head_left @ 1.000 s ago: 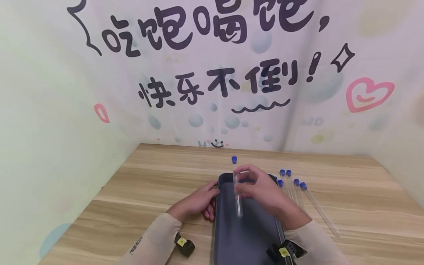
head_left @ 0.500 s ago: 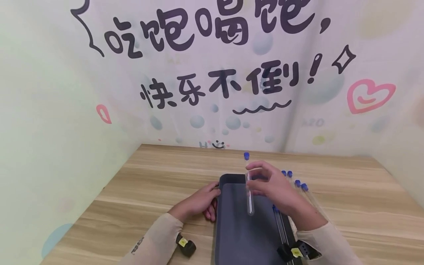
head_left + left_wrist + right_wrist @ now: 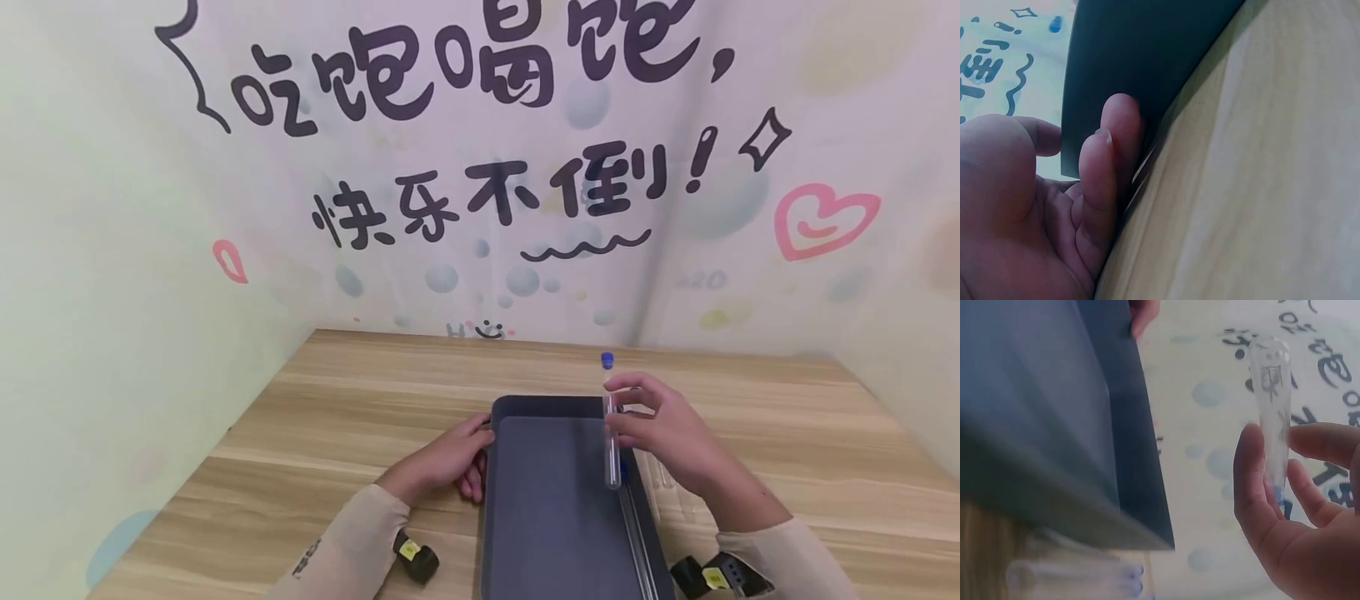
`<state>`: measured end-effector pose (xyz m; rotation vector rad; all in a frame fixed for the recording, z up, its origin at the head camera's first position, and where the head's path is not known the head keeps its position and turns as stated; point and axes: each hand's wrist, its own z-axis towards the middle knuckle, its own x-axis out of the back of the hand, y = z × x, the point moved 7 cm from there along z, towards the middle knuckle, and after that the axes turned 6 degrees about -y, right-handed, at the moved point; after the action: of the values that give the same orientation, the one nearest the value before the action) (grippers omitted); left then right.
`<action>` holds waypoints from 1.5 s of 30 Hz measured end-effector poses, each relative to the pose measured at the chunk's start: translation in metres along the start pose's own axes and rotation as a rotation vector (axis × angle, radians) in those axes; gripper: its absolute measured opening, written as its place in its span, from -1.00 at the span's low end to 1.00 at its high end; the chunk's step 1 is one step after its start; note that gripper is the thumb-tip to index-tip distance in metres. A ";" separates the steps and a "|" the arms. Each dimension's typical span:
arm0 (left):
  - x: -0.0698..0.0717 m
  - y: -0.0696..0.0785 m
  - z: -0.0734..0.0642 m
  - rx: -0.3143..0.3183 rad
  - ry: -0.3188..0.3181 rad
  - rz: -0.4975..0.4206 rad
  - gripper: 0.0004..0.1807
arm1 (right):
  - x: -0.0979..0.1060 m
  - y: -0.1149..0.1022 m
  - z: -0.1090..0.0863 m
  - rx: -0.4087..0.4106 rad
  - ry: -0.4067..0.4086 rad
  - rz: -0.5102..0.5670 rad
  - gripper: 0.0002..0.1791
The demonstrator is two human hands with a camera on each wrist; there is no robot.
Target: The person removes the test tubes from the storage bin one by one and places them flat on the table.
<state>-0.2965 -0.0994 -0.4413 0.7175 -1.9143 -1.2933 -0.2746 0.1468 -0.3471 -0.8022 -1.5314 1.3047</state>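
Between thumb and fingertips my right hand (image 3: 667,429) pinches a clear test tube (image 3: 612,454) with a blue cap. In the head view it stands nearly upright, cap up, over the right side of a dark grey tray (image 3: 555,407). The right wrist view shows the test tube (image 3: 1272,394) between the fingers, near the tray's corner. A capped test tube (image 3: 637,542) lies inside along the tray's right wall; whether it is one or more is unclear. My left hand (image 3: 446,458) holds the tray's left rim, its fingers (image 3: 1094,169) against the outer wall.
More clear test tubes (image 3: 1072,575) with blue caps lie on the wooden table (image 3: 360,392) right of the tray, partly hidden by my right arm. A white printed cloth (image 3: 420,283) hangs behind the table.
My right hand has carried the test tube rightward across the tray to its right side, keeping it nearly upright. My left hand has stayed at the tray's left rim.
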 end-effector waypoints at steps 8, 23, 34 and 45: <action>0.004 -0.003 -0.004 0.006 0.008 0.002 -0.49 | 0.024 0.016 0.004 -0.009 0.038 -0.074 -0.49; -0.003 0.003 0.010 -0.018 -0.020 -0.002 -0.49 | 0.042 0.051 -0.004 -0.145 -0.037 -0.313 -0.56; -0.005 0.008 0.009 -0.017 -0.018 0.010 -0.50 | 0.042 0.056 -0.007 -0.159 -0.030 -0.493 -0.62; 0.002 0.001 -0.005 -0.001 0.007 -0.008 -0.50 | 0.026 0.041 0.001 -0.135 0.016 -0.618 -0.66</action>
<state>-0.2942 -0.1033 -0.4384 0.7297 -1.9065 -1.2948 -0.2886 0.1793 -0.3809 -0.3635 -1.6867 0.7430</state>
